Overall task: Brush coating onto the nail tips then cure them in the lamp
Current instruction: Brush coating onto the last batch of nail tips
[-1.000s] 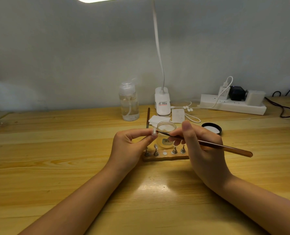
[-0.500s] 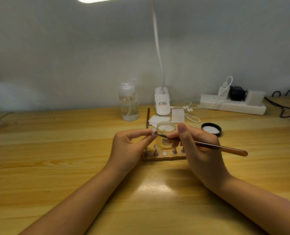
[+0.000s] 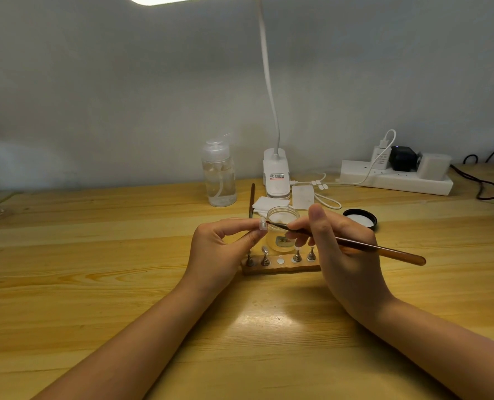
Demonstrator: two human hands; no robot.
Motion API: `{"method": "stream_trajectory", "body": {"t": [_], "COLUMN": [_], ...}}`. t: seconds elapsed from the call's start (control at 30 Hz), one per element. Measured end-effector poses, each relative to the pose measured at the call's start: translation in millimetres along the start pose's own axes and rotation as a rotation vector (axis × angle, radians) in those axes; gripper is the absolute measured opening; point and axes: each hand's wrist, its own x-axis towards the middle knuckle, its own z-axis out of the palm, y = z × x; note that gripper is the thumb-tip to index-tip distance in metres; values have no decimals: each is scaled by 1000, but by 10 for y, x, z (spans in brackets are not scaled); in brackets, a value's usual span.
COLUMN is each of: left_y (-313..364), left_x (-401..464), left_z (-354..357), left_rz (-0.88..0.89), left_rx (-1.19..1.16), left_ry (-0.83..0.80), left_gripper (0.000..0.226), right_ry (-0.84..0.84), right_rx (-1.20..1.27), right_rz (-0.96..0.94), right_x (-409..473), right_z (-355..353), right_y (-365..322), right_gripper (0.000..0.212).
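My left hand [image 3: 222, 249] pinches a small clear nail tip [image 3: 262, 224] between thumb and forefinger, above the wooden holder [image 3: 280, 267]. My right hand [image 3: 344, 255] grips a brown brush [image 3: 378, 249] like a pen, and its bristle end touches the nail tip. The holder lies just behind my hands and carries several small metal stands with one white empty spot. An open clear jar [image 3: 282, 226] stands right behind the holder, partly hidden by my fingers.
A clear pump bottle [image 3: 219, 174], a white lamp base [image 3: 276, 176] with a tall neck, white wipes [image 3: 269, 204], a second brush [image 3: 251, 200], a black jar lid [image 3: 360, 218] and a white power strip [image 3: 396, 177] with cables stand along the back of the wooden table [image 3: 95, 255].
My right hand drew the brush a little to the left and back along the nail tip. My left hand kept the tip nearly still.
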Motion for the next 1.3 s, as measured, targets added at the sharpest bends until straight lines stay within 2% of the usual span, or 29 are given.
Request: {"method": "stream_trajectory", "body": {"t": [0.4, 0.57, 0.83, 1.1, 1.3], "left_y": [-8, 0, 8, 27, 36], "left_x": [0, 1, -1, -11, -1], "left_z": [-11, -12, -11, -23, -13], "left_rz": [6, 18, 29, 26, 2], "left_rx": [13, 20, 29, 47, 56], "left_ry": [-10, -17, -22, -20, -14], "left_gripper": [21, 22, 21, 22, 22], "right_ry": [-20, 20, -54, -14, -8], "right_rx": [23, -3, -57, -43, -59], "right_rz": [37, -13, -70, -36, -55], "right_x": [8, 31, 41, 22, 38], "right_z": [26, 32, 38, 20, 26], "right_y": [-7, -13, 9, 4, 5], "right_gripper": [28, 25, 24, 20, 25]}}
